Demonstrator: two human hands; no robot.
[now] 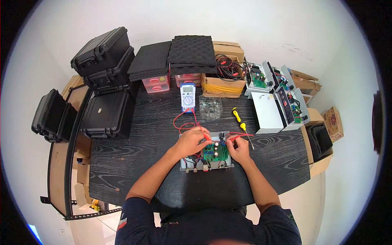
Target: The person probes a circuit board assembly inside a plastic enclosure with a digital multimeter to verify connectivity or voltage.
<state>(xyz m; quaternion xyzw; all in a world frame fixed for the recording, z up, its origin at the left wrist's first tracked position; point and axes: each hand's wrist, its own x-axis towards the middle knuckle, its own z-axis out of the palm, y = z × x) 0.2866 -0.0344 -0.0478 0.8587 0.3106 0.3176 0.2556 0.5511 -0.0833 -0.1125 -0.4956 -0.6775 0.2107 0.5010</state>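
In front of me on the dark table lies an uncovered metal chassis (189,162) with a green circuit board (221,152) inside. My left hand (192,141) pinches a red test probe (207,136) over the board's left side. At the board's upper right, my right hand (239,148) is closed on another red probe (234,138). Exact contact points of the probe tips are too small to make out. Red leads (175,122) run to a blue-and-white multimeter (188,97) beyond the chassis. A yellow-and-black screwdriver (237,116) lies to the right.
A clear plastic parts box (210,107) sits beside the meter. Black hard cases (107,112) are stacked at left. Foam sheets (192,51) cover drawer boxes at the back, near a carton of cables (226,86). Several opened chassis (267,112) stand at right.
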